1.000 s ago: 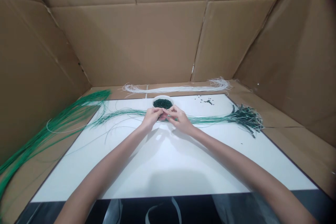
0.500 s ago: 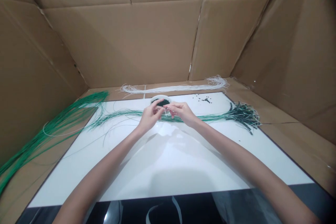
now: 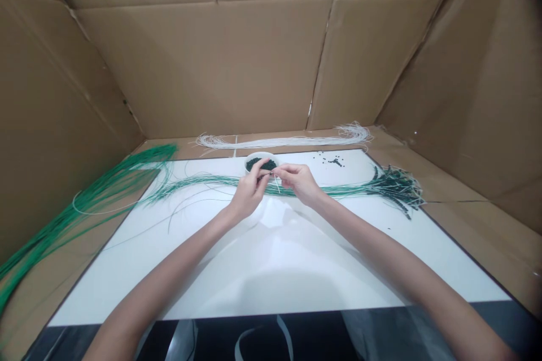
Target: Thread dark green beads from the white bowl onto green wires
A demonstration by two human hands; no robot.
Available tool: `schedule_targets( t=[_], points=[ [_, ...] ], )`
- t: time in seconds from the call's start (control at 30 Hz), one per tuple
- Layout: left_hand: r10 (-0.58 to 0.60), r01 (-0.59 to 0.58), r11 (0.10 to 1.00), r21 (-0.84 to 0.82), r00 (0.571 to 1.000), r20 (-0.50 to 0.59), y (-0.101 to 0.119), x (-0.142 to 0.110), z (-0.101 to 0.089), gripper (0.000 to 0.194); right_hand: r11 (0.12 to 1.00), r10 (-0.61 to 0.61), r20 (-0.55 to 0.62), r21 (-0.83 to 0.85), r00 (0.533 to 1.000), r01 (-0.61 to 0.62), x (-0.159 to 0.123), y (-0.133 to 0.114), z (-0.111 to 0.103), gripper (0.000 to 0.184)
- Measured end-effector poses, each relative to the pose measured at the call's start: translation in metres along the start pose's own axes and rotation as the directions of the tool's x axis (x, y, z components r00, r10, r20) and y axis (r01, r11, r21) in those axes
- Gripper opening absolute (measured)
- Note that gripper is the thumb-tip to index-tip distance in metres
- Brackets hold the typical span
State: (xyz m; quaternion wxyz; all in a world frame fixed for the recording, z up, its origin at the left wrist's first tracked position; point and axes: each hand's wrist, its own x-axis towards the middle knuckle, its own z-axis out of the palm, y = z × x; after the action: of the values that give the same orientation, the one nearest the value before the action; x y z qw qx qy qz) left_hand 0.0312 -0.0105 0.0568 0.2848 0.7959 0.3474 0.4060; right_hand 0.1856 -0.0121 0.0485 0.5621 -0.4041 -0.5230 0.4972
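Note:
Over the near rim of a white bowl (image 3: 247,161), my left hand (image 3: 249,190) is closed in a pinch; what its fingertips hold is too small to make out. My right hand (image 3: 300,182) meets it fingertip to fingertip, its thumb and forefinger closed on a thin white string (image 3: 277,183) whose end hangs down. A tiny dark spot, possibly a bead, shows between the two hands. Dark green beads (image 3: 267,164) fill the bowl. Behind my wrists, a bundle of green strings (image 3: 339,190) runs across the white board.
The bundle ends at the right in dark beaded tips (image 3: 396,185). More green strings (image 3: 93,208) spill over the left edge of the white board (image 3: 292,271). Loose beads (image 3: 336,162) lie at the back right. A white string hank (image 3: 275,142) rests by the cardboard wall (image 3: 203,67).
My fingertips have shifted slightly to the right, and my left hand has turned a little more upright. More of the beads in the bowl shows, and the white string end hangs at a slant.

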Motion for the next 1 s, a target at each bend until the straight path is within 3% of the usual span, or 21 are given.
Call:
schedule_targets(
  t=[0.17,0.5,0.73,0.9,1.0],
  points=[
    [-0.006,0.006,1.0,0.007,0.999,-0.034,-0.004,-0.002,0.005,0.04,0.984,-0.117,-0.052,-0.141,0.992,0.109,-0.003,-0.005,0.004,0.028],
    [-0.021,0.019,0.999,-0.027,0.998,-0.062,-0.005,-0.003,0.008,0.038,0.988,-0.089,-0.119,-0.133,0.989,0.073,-0.006,0.0,0.011,0.033],
    [-0.038,0.038,0.999,-0.02,0.999,-0.024,-0.002,-0.003,0.008,0.04,0.993,-0.049,-0.143,-0.109,0.988,0.034,-0.007,0.001,0.012,0.032],
    [-0.177,0.181,0.981,-0.076,0.983,0.055,0.001,0.001,-0.009,0.048,0.997,-0.028,-0.172,-0.069,0.985,0.017,0.0,-0.005,0.002,0.028],
    [-0.338,0.35,0.932,-0.098,0.933,0.123,-0.01,-0.002,-0.024,0.038,1.0,-0.006,-0.226,0.001,0.974,0.006,0.004,-0.009,-0.005,0.025]
  ],
)
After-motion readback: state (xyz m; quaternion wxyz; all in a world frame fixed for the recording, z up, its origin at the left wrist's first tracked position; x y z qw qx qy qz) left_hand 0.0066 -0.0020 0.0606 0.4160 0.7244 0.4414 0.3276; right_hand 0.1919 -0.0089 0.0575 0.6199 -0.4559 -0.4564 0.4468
